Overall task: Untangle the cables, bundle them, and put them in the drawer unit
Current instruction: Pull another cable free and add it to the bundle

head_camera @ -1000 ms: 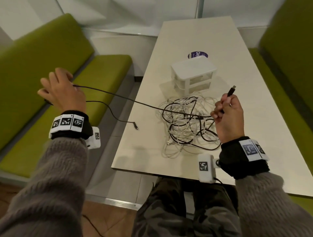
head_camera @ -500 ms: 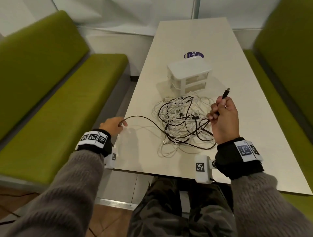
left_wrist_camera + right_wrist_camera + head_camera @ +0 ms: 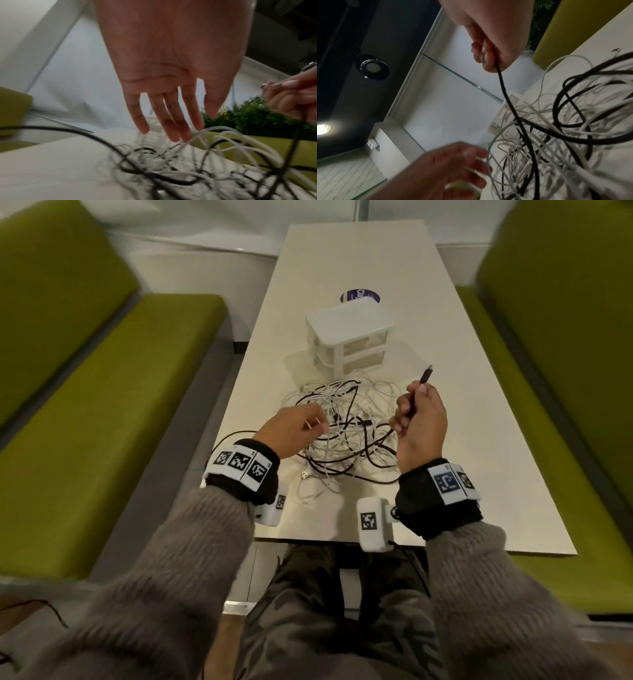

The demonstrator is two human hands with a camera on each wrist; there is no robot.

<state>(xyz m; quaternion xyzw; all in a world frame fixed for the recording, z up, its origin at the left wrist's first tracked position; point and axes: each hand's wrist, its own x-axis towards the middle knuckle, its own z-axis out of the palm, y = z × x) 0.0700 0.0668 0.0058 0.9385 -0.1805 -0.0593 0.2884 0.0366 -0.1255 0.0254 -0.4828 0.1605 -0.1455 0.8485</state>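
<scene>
A tangle of white and black cables (image 3: 346,436) lies on the pale table (image 3: 479,474), just in front of the white drawer unit (image 3: 349,337). My right hand (image 3: 419,419) grips a black cable (image 3: 506,97) near its end, and the plug (image 3: 427,374) sticks up above the fist. That cable hangs down from the fist into the pile. My left hand (image 3: 301,426) hovers over the left side of the tangle. Its fingers (image 3: 171,132) are straight and spread, just above a white loop, holding nothing. The left wrist view is blurred.
Green benches (image 3: 102,405) flank the table on both sides. A round purple sticker (image 3: 359,297) lies behind the drawer unit. A loop of black cable (image 3: 233,436) reaches the table's left edge. Green plants (image 3: 254,117) show beyond the right bench.
My left hand let go of the black cable it held out over the left bench and swung right to the tangle. My right hand kept its grip and hardly moved.
</scene>
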